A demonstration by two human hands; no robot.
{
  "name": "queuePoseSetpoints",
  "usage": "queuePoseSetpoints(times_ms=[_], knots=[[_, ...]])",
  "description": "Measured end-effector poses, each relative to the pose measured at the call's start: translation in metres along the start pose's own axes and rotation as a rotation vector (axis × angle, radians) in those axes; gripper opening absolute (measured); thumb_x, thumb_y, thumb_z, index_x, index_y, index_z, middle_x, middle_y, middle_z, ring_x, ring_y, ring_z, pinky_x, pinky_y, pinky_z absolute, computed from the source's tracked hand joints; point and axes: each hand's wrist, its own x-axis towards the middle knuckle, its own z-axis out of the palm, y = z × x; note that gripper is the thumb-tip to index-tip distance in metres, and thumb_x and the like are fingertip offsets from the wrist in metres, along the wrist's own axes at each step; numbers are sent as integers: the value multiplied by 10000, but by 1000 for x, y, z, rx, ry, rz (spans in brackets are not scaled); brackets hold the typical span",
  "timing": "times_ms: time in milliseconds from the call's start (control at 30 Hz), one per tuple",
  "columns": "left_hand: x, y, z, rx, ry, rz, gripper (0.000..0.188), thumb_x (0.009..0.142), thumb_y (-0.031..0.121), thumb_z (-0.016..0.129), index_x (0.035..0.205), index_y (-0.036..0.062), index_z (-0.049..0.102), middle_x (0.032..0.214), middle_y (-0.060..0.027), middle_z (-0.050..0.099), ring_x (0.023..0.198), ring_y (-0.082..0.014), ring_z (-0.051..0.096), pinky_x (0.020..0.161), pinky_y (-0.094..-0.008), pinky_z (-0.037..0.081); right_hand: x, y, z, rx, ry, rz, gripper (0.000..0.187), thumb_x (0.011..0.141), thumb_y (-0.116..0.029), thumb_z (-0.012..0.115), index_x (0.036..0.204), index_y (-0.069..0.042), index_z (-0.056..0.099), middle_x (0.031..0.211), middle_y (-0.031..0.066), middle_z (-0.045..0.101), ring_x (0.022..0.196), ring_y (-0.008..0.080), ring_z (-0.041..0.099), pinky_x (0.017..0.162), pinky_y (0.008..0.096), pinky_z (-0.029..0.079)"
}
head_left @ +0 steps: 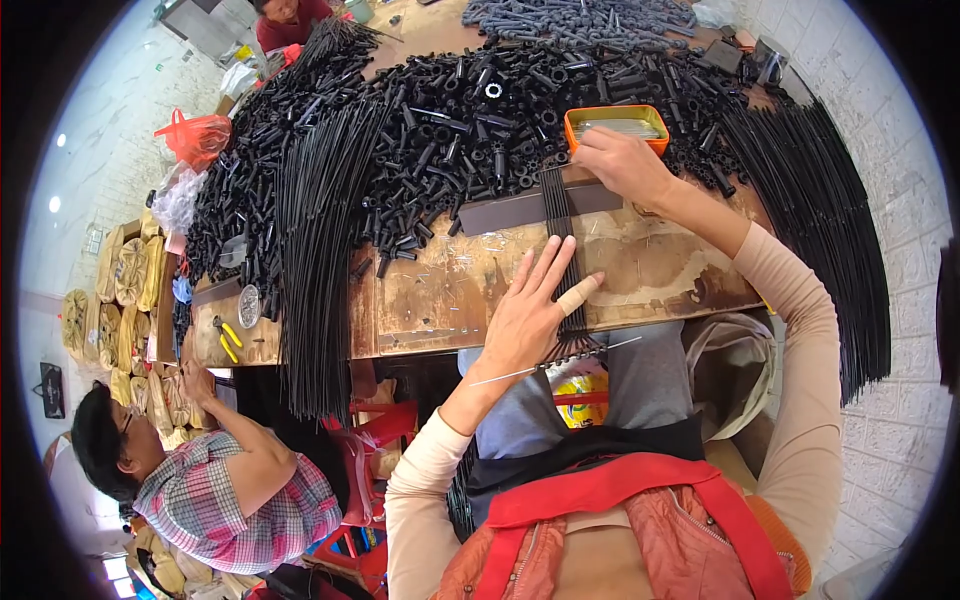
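Observation:
A row of thin black ribs [556,205] lies side by side across a dark flat bar [500,216] on the worn wooden table. My left hand [528,310] rests flat on the ribs, fingers stretched out and tape round the thumb. By their near ends, a thin metal wire [622,343] sticks out sideways past the table edge; part of it is hidden by my wrist. My right hand [625,165] is at the ribs' far end, fingertips pinched on what looks like another thin wire. Beside it stands an orange tin [568,130] holding thin silvery wires.
Black tubular parts [470,120] are heaped behind. Long bundles of black ribs [325,230] hang over the edge at left, with more ribs [810,190] at right. Yellow-handled pliers [228,340] lie far left. A co-worker [230,480] sits left; another person [290,25] is beyond.

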Motion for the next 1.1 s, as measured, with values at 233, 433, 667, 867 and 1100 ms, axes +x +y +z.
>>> queuePoseSetpoints(times_ms=[233, 433, 667, 867, 1100], knots=[[0, -1, 1, 15, 12, 12, 777, 752, 467, 713, 1436, 219, 442, 1539, -209, 237, 1441, -364, 204, 1170, -483, 187, -1, -10, -3, 23, 57, 58, 84, 808, -78, 610, 882, -40, 600, 823, 94, 551, 829, 289, 588, 720, 395, 488], [0, -2, 1, -2, 22, 22, 758, 758, 476, 708, 1424, 212, 460, 1534, -214, 248, 1435, -369, 217, 1166, -487, 199, 7, -4, 9, -34, -62, 21, 86, 797, -106, 634, 848, -40, 614, 801, 84, 571, 834, 281, 599, 715, 396, 506], [0, 1, -3, -48, 44, 24, 751, 753, 467, 714, 1413, 199, 474, 1527, -213, 267, 1430, -371, 232, 1164, -483, 209, 14, 69, -28, -75, -294, 375, 119, 803, -121, 639, 858, -25, 684, 840, 151, 660, 836, 340, 642, 754, 419, 512], [-4, 1, -2, -60, 83, 42, 708, 746, 380, 724, 1391, 191, 502, 1516, -209, 293, 1425, -367, 250, 1164, -473, 219, 16, 76, -34, 37, -398, 399, 110, 752, -65, 632, 815, -22, 711, 837, 200, 681, 787, 376, 661, 716, 437, 537], [-21, 13, -4, -119, 80, 24, 815, 603, -56, 563, 1375, 204, 522, 1523, -180, 305, 1423, -341, 276, 1162, -463, 242, 13, 13, -52, 102, -23, 209, 118, 807, -98, 638, 897, -31, 675, 817, 143, 612, 819, 323, 629, 729, 391, 508]])
